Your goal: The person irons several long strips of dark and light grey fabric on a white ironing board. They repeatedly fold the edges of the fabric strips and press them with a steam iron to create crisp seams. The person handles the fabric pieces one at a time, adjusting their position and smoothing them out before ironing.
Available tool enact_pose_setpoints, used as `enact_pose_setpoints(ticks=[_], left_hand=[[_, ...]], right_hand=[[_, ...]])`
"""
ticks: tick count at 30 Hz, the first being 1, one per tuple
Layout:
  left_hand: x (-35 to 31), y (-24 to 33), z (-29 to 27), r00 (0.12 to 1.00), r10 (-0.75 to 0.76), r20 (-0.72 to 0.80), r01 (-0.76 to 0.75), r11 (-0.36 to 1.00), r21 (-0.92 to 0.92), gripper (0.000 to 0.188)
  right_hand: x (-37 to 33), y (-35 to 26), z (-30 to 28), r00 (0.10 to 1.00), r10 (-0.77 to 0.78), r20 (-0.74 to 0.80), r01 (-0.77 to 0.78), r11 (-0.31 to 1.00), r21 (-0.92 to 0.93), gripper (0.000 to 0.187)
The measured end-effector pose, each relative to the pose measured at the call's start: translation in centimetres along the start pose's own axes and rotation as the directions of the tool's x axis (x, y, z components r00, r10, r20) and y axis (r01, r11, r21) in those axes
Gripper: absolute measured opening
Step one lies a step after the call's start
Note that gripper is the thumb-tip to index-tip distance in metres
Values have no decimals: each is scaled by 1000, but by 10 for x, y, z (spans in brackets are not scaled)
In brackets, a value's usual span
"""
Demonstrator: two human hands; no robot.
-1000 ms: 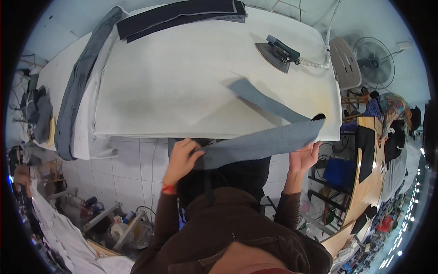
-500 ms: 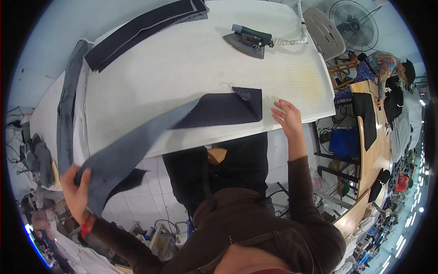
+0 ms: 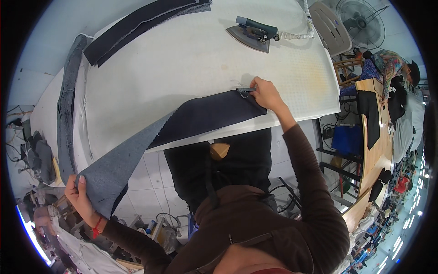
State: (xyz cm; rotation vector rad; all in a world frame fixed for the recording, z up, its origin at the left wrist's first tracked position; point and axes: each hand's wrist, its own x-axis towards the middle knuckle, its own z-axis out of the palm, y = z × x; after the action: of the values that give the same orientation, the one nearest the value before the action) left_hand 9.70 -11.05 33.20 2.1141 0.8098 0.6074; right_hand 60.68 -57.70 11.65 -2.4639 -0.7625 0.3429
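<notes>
Your left hand [image 3: 82,201] and right hand [image 3: 264,93] each pinch one end of the denim strip [image 3: 182,123], fingers closed, across the white surface [image 3: 182,59].

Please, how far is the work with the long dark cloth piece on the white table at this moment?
Done: one end of the dark cloth strip lies on the white table, pinned by the right hand. In hand: the left hand holds the other end off the table edge. Left: that end is not laid flat; the iron stands untouched.
</notes>
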Motion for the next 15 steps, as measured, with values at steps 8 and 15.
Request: enact_pose_setpoints(ticks=[8, 15], left_hand=[[31, -37, -84, 998, -57, -34, 63, 978, 197, 27], [106, -85, -36, 841, -273, 467, 109, 931, 347, 30]], right_hand=[[-30, 20, -150, 940, 68, -335, 203, 680, 705, 19], [-63, 133, -114, 935, 255, -248, 140, 375, 916, 26]])
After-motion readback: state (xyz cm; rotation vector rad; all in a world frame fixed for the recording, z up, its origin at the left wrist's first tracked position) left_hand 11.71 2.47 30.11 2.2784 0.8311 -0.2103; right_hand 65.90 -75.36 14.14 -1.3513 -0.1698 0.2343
